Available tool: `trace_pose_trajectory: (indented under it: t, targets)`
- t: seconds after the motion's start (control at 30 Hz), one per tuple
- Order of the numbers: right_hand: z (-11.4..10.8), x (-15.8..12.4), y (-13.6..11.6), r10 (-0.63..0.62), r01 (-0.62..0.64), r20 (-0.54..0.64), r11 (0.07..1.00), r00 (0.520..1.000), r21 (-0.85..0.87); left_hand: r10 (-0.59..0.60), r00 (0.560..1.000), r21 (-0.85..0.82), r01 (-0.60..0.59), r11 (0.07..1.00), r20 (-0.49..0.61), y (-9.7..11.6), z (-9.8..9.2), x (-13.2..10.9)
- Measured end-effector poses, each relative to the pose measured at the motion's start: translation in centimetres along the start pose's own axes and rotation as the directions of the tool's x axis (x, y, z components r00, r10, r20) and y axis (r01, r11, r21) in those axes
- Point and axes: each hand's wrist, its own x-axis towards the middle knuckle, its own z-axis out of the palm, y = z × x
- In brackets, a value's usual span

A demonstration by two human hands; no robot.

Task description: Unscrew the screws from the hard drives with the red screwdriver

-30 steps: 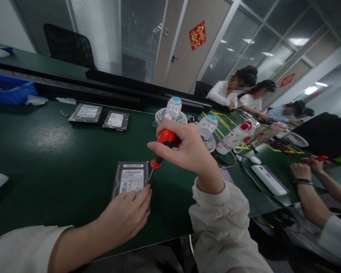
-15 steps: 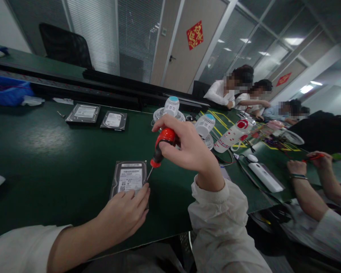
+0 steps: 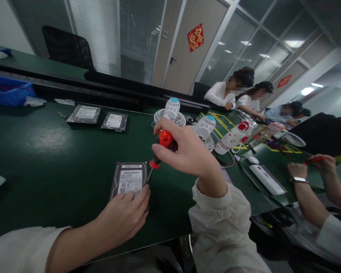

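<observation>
My right hand (image 3: 184, 148) is closed around the red-and-black handle of a screwdriver (image 3: 155, 161), thumb and fingers near the handle's top. The tilted shaft comes down to the right edge of a hard drive (image 3: 130, 176), which lies label up on the table. My left hand (image 3: 127, 212) rests over the drive's near part and holds it, its fingertips beside the screwdriver's tip. Those fingers hide the tip's exact contact point and the lower part of the label.
Two more hard drives (image 3: 84, 114) (image 3: 114, 121) lie farther back on the green table (image 3: 59, 170). Two small white fans (image 3: 172, 110) (image 3: 205, 127) and a red-and-white bottle (image 3: 233, 136) stand beyond my right hand. A blue bin (image 3: 10, 93) sits at left. A co-worker's hands (image 3: 297, 170) are at right.
My right thumb and fingers have shifted on the screwdriver handle, the thumb now farther left. The handle leans slightly differently. My left hand and the hard drive stay in place.
</observation>
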Motion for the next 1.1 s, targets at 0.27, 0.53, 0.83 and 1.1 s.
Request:
trace_pose_trajectory:
  t: [0.27,0.53,0.83,1.1]
  targets:
    - [0.7,0.3,-0.2,0.014,-0.014,-0.097,1.0,0.995,-0.006,-0.011,1.0,-0.01,0.011,1.0,0.012,0.1,0.0,0.2]
    - [0.3,0.2,-0.1,0.054,-0.063,-0.082,0.991,0.995,-0.119,-0.015,1.0,-0.007,0.015,1.0,0.014,0.1,0.2,0.1]
    - [-0.2,0.0,0.0,0.018,-0.022,-0.033,0.995,0.999,-0.102,-0.013,1.0,-0.009,0.013,1.0,-0.019,0.1,0.0,0.2]
    - [-0.4,-0.1,0.0,-0.007,0.007,0.004,0.995,1.0,-0.102,-0.012,1.0,-0.001,0.012,1.0,-0.009,0.0,0.1,0.1]
